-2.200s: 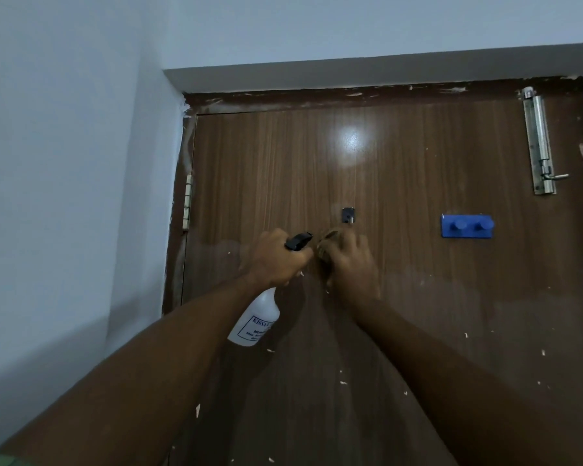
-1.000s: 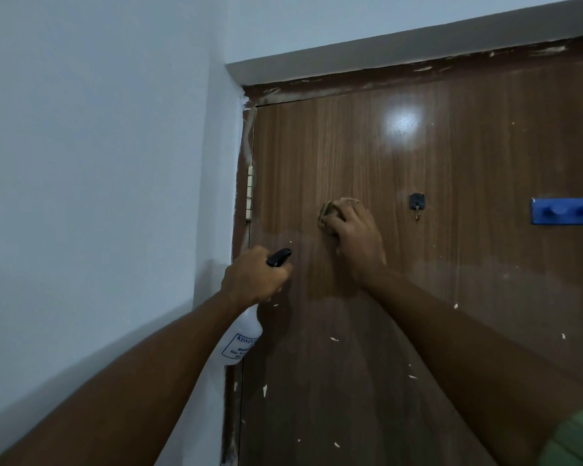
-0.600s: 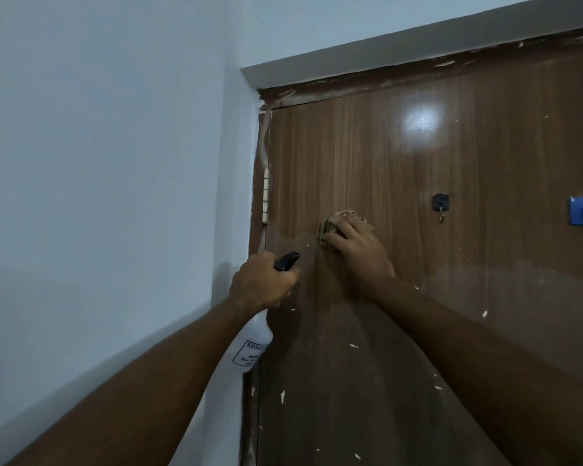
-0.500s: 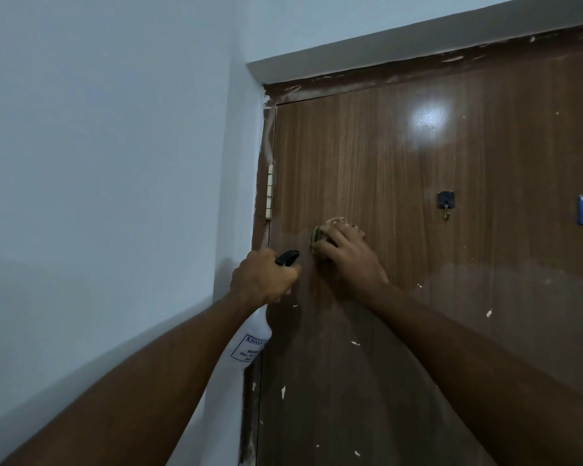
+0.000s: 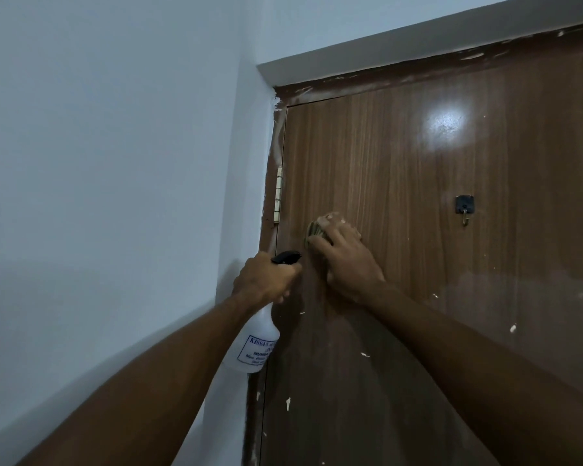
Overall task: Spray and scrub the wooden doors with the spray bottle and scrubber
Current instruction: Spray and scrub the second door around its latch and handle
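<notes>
While my right hand presses the scrubber flat against the wooden door, I judge the scrubbing step to be the one in hand. From the head view, my only view, the scrubber sits near the door's left edge, just right of the hinge and a little below it; my fingers curl over it and pin it to the wood, so that grip is closed on it. My left hand is wrapped around the neck of the spray bottle, closed firmly on it, with the black nozzle pointing at the door just below the scrubber and the white body hanging down beside the frame. A small black hook sits well apart to the right. Pale flecks dot the lower door, while the upper part looks glossy. Next, I think, I should work the scrubber along this hinge side, spraying again where the wood looks dry, and keep the bottle out of the scrubber's path.
</notes>
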Demonstrator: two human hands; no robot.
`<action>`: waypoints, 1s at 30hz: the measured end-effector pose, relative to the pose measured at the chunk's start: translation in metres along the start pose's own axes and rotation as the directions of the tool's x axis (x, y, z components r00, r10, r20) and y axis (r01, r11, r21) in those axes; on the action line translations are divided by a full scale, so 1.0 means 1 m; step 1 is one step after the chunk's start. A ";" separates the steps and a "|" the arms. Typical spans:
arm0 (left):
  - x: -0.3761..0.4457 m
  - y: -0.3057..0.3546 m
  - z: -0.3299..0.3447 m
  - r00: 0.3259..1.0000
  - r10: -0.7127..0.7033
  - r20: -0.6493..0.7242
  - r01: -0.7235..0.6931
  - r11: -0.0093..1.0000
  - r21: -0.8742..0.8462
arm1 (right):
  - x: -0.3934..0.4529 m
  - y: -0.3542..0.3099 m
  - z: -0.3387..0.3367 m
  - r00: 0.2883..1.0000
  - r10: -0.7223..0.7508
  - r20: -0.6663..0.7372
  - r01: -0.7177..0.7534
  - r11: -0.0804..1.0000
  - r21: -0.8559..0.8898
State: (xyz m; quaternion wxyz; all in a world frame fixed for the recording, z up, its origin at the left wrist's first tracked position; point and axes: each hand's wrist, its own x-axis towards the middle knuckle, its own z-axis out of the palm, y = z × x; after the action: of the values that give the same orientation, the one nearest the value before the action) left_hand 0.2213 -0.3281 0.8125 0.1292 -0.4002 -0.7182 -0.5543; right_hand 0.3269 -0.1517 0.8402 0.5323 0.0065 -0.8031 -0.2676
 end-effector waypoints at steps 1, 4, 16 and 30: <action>-0.002 -0.001 -0.001 1.000 0.013 -0.012 -0.013 1.000 -0.015 | -0.006 -0.002 0.003 0.991 -0.115 0.067 0.113 0.993 0.026; -0.002 0.000 -0.009 0.995 0.053 -0.080 -0.056 0.997 -0.043 | -0.009 0.002 0.010 0.791 -0.542 0.284 0.532 0.838 0.118; 0.007 0.018 -0.027 0.956 0.114 -0.271 -0.141 0.987 -0.082 | 0.033 -0.026 0.041 0.852 -0.442 0.279 0.462 0.887 -0.006; -0.001 0.004 -0.023 0.950 0.065 -0.306 -0.107 0.987 -0.123 | 0.029 -0.049 0.060 0.814 -0.515 0.268 0.567 0.805 -0.173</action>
State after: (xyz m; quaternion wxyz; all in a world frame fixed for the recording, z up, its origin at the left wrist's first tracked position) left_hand 0.2191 -0.3495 0.8229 0.2331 -0.3504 -0.6319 -0.6509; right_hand 0.2495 -0.1770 0.8256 0.3428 0.1423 -0.7792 -0.5051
